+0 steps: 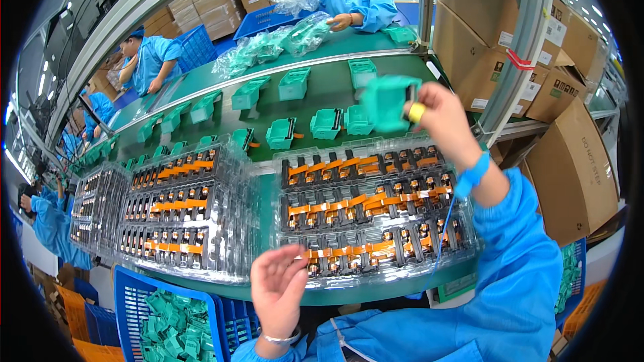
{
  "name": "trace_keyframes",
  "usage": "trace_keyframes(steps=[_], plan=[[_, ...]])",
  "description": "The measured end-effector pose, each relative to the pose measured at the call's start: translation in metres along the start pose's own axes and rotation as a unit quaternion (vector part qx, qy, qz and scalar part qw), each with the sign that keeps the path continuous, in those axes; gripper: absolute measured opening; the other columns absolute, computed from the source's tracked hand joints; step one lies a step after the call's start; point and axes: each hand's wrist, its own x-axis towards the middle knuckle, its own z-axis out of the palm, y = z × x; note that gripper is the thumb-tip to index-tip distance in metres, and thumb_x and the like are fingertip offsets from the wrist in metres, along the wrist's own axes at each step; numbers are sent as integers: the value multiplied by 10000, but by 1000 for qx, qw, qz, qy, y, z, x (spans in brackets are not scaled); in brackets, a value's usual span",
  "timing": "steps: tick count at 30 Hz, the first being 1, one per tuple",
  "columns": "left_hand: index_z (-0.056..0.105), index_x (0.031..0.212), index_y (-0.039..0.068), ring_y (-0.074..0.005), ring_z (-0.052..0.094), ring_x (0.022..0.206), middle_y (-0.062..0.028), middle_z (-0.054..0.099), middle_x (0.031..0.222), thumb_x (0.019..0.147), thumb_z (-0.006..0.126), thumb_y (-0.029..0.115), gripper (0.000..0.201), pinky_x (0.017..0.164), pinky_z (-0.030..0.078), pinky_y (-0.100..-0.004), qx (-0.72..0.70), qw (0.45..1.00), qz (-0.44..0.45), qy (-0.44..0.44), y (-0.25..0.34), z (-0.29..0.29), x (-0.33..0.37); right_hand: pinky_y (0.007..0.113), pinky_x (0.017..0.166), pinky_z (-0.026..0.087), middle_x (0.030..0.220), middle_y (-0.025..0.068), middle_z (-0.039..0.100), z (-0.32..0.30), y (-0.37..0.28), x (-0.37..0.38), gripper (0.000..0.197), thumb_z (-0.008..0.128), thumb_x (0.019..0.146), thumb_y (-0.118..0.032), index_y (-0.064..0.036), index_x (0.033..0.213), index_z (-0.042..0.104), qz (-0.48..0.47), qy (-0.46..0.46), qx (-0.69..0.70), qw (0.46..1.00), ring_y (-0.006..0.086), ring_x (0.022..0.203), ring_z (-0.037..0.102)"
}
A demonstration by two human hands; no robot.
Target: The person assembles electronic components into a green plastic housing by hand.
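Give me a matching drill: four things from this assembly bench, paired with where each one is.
Things:
1. green housing
2. blue crate
3. clear tray
4. cardboard box

Places:
A. far right, beside the belt
B. bottom left, filled with green parts
C. raised in the right hand
D. bench centre, just beyond the left hand

Pairs: 1-C, 2-B, 3-D, 4-A

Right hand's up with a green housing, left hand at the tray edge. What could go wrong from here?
1. The right hand holds the green housing raised over the belt; a slip could drop it onto the housings already lined up there.
2. The left hand is at the near edge of the clear tray, which sits close to the bench edge; a nudge might shift it or unseat the orange-strip parts.
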Motion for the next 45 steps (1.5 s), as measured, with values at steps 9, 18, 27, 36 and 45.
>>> trace_keyframes(steps=[9, 18, 27, 36, 45], plan=[[494, 1028, 4, -198, 572, 941, -134, 581, 1021, 832, 519, -83, 216, 832, 492, -334, 104, 987, -14, 123, 20, -71, -57, 386, 483, 523, 790, 134, 527, -58, 119, 96, 178, 669, 764, -52, 50, 842, 547, 306, -1, -145, 941, 253, 648, 539], [524, 996, 3, -185, 581, 903, -114, 588, 996, 833, 541, -55, 174, 800, 503, -299, 191, 945, -40, 263, 35, -105, -87, 381, 531, 544, 739, 85, 490, -37, 157, 127, 135, 643, 793, -75, 5, 786, 534, 369, 1, -180, 912, 249, 648, 556], [518, 992, -4, -183, 581, 899, -111, 587, 981, 837, 548, -45, 163, 807, 496, -290, 196, 946, -14, 256, 28, -106, -88, 368, 622, 504, 814, 114, 577, -26, 103, 91, 142, 645, 743, -36, -54, 875, 597, -158, 0, -300, 941, 289, 780, 562], [517, 1008, -8, -164, 574, 914, -114, 593, 1003, 842, 544, -40, 171, 831, 483, -293, 231, 956, 5, 180, 25, -89, -73, 335, 664, 506, 919, 77, 595, -28, 9, 33, 297, 612, 613, -63, -28, 908, 607, -621, -91, -412, 660, 253, 821, 565], [521, 988, -25, -220, 583, 911, -145, 575, 998, 790, 531, -76, 205, 829, 464, -322, 254, 956, 124, 79, 36, -26, -23, 334, 659, 504, 904, 81, 579, -5, -22, 7, 279, 626, 622, -99, -6, 885, 603, -662, -179, -343, 642, 243, 804, 557]])
